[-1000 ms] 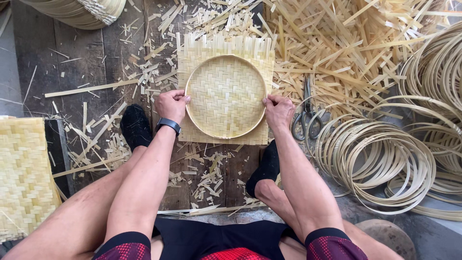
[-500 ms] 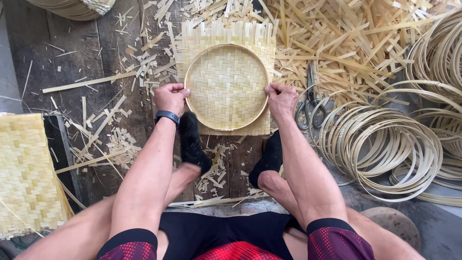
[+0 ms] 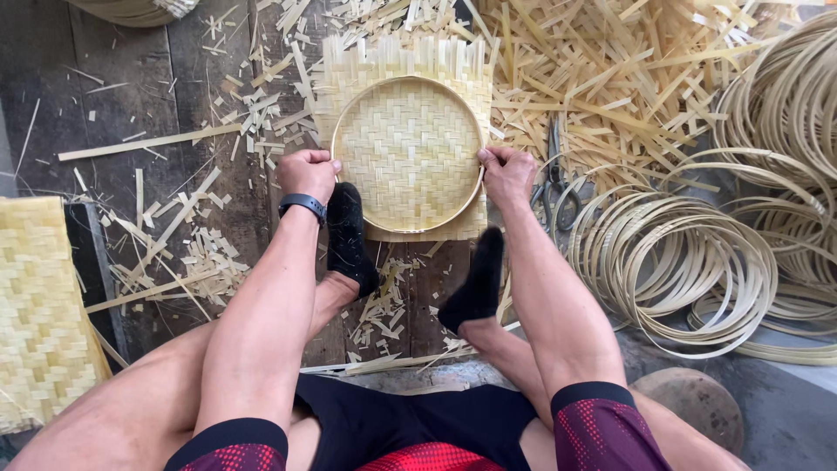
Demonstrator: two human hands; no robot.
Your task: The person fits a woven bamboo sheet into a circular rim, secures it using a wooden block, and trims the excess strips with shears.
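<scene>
While I sit, both hands pinch the hoop (image 3: 407, 83) over the mat (image 3: 397, 57).
Left hand (image 3: 307, 173) and right hand (image 3: 507, 170) clamp opposite rim sides, mid-frame.

The woven bamboo mat (image 3: 410, 65) is a pale yellow square of flat strips in a herringbone weave, lying flat on the dark plank floor with loose strip ends fringing its far edge. The round bamboo hoop (image 3: 407, 80) sits on the mat, pressing the weave down into a shallow dish inside the ring, while the mat's corners and edges project outside it. The hoop is gripped at its left side by the left hand (image 3: 308, 174) and at its right side by the right hand (image 3: 508, 173).
</scene>
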